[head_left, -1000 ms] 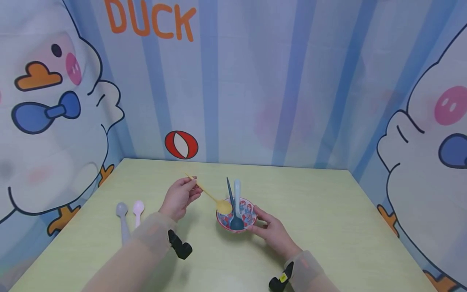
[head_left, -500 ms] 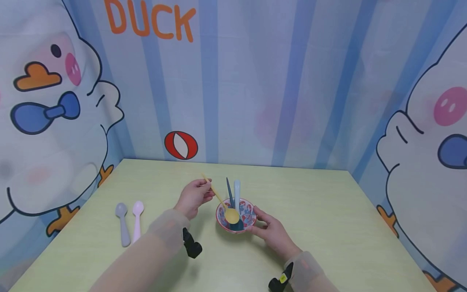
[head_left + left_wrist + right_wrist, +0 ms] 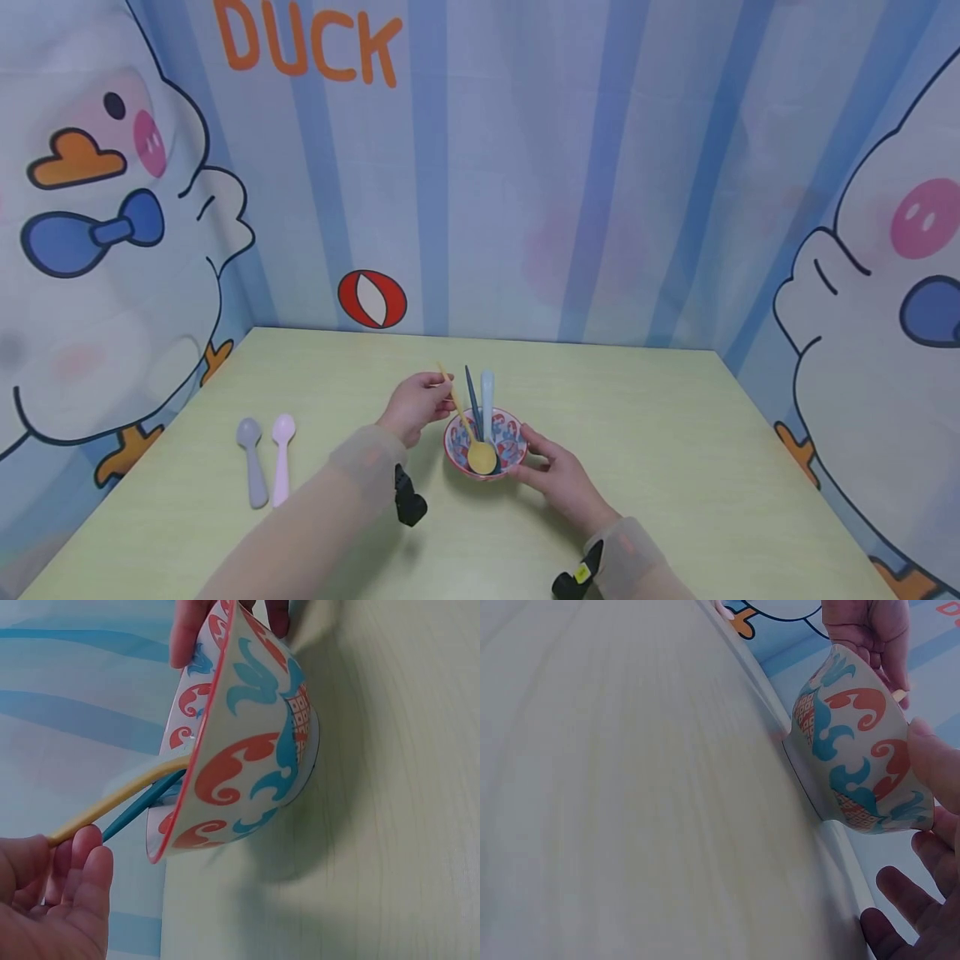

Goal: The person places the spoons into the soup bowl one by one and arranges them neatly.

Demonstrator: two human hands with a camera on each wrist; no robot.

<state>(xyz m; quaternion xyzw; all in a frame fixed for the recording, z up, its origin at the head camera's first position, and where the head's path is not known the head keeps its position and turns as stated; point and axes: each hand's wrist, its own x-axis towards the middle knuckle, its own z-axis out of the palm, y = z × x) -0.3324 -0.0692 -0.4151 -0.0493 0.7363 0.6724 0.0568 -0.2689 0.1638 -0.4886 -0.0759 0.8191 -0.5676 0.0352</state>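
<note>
Between thumb and fingers, my left hand pinches the handle of a yellow spoon. The spoon's head is inside a patterned bowl, and in the left wrist view its handle slants out over the rim. A dark teal spoon and a light blue spoon also lean in the bowl; the yellow head covers most of the teal one's head. My right hand holds the bowl's right side. In the right wrist view its thumb lies against the bowl's outer wall.
A grey-purple spoon and a pink spoon lie on the pale table at the left. My left forearm passes close to the pink one. A duck-printed cloth stands behind the table.
My left hand has moved right with the yellow spoon, lowering its head from the bowl's left rim into the bowl over the teal spoon. The right hand and bowl have stayed put.
</note>
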